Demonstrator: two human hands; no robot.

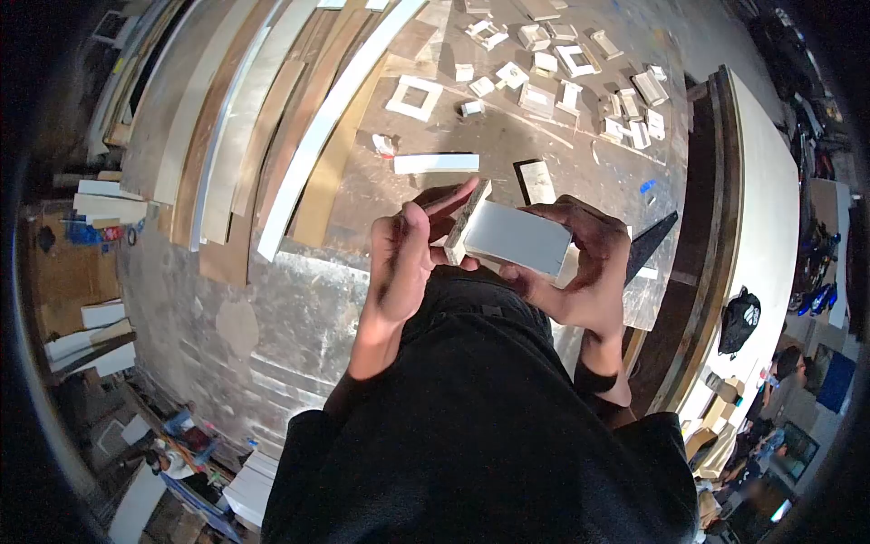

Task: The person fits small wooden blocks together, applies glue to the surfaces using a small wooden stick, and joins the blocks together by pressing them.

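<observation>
Apparently squaring a wooden strip [468, 220] against a white-faced block [517, 238] above the worktop [299, 299], pinching the block with right hand [594, 263], bracing the strip with outspread left hand [403, 263]. Probably calls for keeping 2 edges flush.

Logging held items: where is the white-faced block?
In the head view, the white-faced block is just right of centre, between left hand and right hand.
</observation>
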